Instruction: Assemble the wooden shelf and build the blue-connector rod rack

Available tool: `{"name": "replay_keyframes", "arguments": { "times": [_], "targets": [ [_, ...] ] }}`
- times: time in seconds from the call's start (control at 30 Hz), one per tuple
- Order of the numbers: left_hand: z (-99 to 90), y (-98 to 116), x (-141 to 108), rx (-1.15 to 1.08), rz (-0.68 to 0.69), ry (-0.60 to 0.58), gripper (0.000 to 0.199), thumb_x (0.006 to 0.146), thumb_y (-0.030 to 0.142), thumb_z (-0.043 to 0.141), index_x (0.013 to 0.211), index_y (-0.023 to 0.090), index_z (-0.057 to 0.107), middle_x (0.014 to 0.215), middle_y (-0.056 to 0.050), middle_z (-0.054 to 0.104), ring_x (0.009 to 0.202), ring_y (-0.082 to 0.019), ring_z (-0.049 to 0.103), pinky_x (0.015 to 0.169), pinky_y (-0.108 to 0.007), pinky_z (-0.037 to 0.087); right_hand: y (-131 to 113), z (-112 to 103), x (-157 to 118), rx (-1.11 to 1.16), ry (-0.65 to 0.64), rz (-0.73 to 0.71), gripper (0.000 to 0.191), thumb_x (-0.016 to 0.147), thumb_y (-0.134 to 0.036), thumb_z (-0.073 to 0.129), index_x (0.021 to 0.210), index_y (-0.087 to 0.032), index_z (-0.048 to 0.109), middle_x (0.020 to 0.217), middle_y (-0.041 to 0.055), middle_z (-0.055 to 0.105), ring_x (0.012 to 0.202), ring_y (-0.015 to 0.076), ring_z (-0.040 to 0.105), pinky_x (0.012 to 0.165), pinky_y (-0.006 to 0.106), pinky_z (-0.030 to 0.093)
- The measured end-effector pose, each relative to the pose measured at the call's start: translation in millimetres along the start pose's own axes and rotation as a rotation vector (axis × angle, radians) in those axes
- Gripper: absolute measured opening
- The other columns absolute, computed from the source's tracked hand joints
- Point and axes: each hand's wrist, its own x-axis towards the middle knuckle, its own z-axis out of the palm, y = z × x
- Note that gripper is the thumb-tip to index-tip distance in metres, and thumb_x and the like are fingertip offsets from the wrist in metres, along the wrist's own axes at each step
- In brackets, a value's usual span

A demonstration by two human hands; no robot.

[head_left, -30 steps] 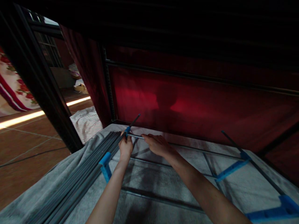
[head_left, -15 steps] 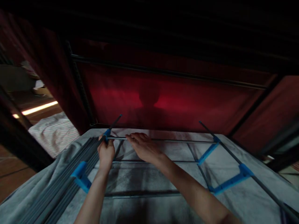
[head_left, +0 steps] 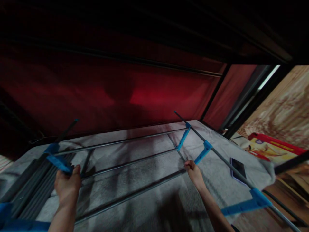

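A half-built rack of grey metal tubes and blue plastic brackets lies on a grey sheet (head_left: 154, 196). My left hand (head_left: 67, 185) is closed around the lower end of the left blue bracket (head_left: 59, 161), where a crossbar comes in. At the right side, my right hand (head_left: 194, 172) is a fist at the low end of another blue bracket (head_left: 204, 152), by the end of the nearer crossbar (head_left: 145, 187); its fingertips are partly hidden. The far crossbar (head_left: 125, 140) spans the two sides. A bundle of loose grey tubes (head_left: 31, 187) lies left of my left hand.
A phone (head_left: 238, 170) lies on the sheet beyond the right side tube (head_left: 223, 158). Farther right is a red and yellow box (head_left: 275, 149). Red cloth (head_left: 154, 96) behind a dark frame closes off the back, with a dark overhang above.
My view has turned right, bringing the phone and box in. My right hand has left the far crossbar for the right bracket; my left hand has moved down its bracket.
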Motion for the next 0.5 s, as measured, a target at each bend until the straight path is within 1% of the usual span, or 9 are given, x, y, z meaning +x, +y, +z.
{"name": "replay_keyframes", "arguments": {
  "times": [0.07, 0.17, 0.23, 0.3, 0.33, 0.37, 0.43, 0.5],
  "targets": [
    [0.2, -1, -3, 0.007, -0.011, -0.021, 0.021, 0.067, 0.041, 0.062, 0.074, 0.028, 0.048, 0.069, 0.002, 0.047, 0.101, -0.033, 0.063, 0.098, -0.055, 0.048, 10, -13, -11, -0.047, -0.007, 0.096, 0.023, 0.077, -0.034, 0.046, 0.086, -0.021, 0.063, 0.08, 0.0066, 0.071, 0.078, 0.0255, 0.069, 0.074, 0.037, 0.053],
    [0.7, -7, -4, 0.049, -0.028, -0.052, 0.021, 0.066, 0.043, 0.061, 0.073, 0.029, 0.047, 0.067, 0.002, 0.046, 0.104, -0.034, 0.063, 0.099, -0.055, 0.048, 19, -21, -25, -0.186, -0.009, 0.196, 0.025, 0.079, -0.036, 0.046, 0.09, -0.021, 0.064, 0.086, 0.0087, 0.072, 0.088, 0.0267, 0.07, 0.08, 0.037, 0.052],
    [0.8, -12, -3, 0.101, -0.046, -0.059, 0.02, 0.065, 0.044, 0.06, 0.072, 0.03, 0.047, 0.062, 0.002, 0.045, 0.103, -0.034, 0.064, 0.097, -0.055, 0.049, 23, -23, -25, -0.226, 0.072, 0.208, 0.031, 0.078, -0.039, 0.049, 0.098, -0.02, 0.063, 0.097, 0.0128, 0.071, 0.098, 0.028, 0.069, 0.086, 0.038, 0.052],
    [0.8, -15, -1, 0.148, -0.026, -0.071, 0.019, 0.066, 0.046, 0.058, 0.07, 0.031, 0.047, 0.057, 0.002, 0.044, 0.101, -0.034, 0.064, 0.094, -0.054, 0.051, 27, -24, -20, -0.156, 0.175, 0.188, 0.042, 0.078, -0.044, 0.051, 0.108, -0.017, 0.061, 0.111, 0.0173, 0.069, 0.104, 0.0281, 0.067, 0.09, 0.038, 0.052],
    [0.6, -15, -1, 0.171, -0.006, -0.075, 0.019, 0.067, 0.046, 0.057, 0.069, 0.03, 0.047, 0.055, 0.002, 0.042, 0.098, -0.033, 0.065, 0.092, -0.054, 0.052, 28, -24, -15, -0.09, 0.185, 0.173, 0.047, 0.077, -0.046, 0.051, 0.112, -0.016, 0.06, 0.114, 0.018, 0.068, 0.104, 0.0274, 0.067, 0.089, 0.038, 0.052],
    [0.3, -15, -1, 0.196, 0.016, -0.075, 0.019, 0.068, 0.045, 0.057, 0.068, 0.03, 0.046, 0.052, 0.002, 0.041, 0.096, -0.033, 0.065, 0.091, -0.053, 0.052, 28, -23, -11, -0.024, 0.165, 0.16, 0.049, 0.077, -0.049, 0.051, 0.112, -0.015, 0.06, 0.113, 0.0173, 0.069, 0.102, 0.0264, 0.067, 0.088, 0.037, 0.053],
    [-1.1, -14, -4, 0.248, 0.046, -0.056, 0.021, 0.068, 0.042, 0.056, 0.064, 0.028, 0.041, 0.049, 0.002, 0.037, 0.09, -0.032, 0.065, 0.086, -0.051, 0.053, 28, -22, -4, 0.057, 0.085, 0.15, 0.049, 0.078, -0.052, 0.049, 0.107, -0.015, 0.063, 0.104, 0.0145, 0.072, 0.095, 0.0251, 0.069, 0.085, 0.036, 0.054],
    [-4.0, -11, -8, 0.24, 0.121, -0.037, 0.022, 0.068, 0.037, 0.056, 0.063, 0.027, 0.036, 0.048, 0.002, 0.037, 0.086, -0.032, 0.065, 0.082, -0.05, 0.053, 28, -21, -2, 0.051, 0.044, 0.152, 0.047, 0.079, -0.054, 0.047, 0.1, -0.016, 0.065, 0.097, 0.0135, 0.074, 0.094, 0.026, 0.069, 0.086, 0.037, 0.053]
  ]
}}
